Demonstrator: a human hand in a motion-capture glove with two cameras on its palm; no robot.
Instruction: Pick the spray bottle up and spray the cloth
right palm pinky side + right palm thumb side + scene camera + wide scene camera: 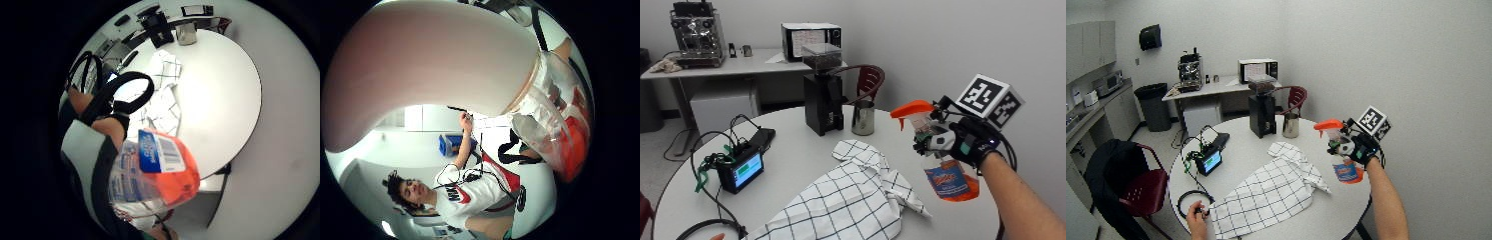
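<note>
Gloved right hand (964, 142) raised above the right side of the round white table (793, 165), fingers wrapped round the neck of the spray bottle (943, 160); bottle is clear of the tabletop, roughly upright, orange trigger head (911, 108) uppermost with the nozzle pointing left across the table; orange liquid fills the lower part of the bottle, blue label facing the camera; in the little finger side palm view the bottle's base and label (159, 159) sit close to the palm, with the table below. Cloth (843, 200), white with a dark grid, lies crumpled and spread on the table, below and left of the bottle, not touching it; one end bunched near the table centre, the rest running toward the near edge. Bare left hand (1196, 214) rests at the near-left table edge beside a coil of black cable (1191, 199). Also on the table: black coffee grinder (822, 95), steel pitcher (863, 118) just beside it, small lit screen (742, 171) with wires at left.
</note>
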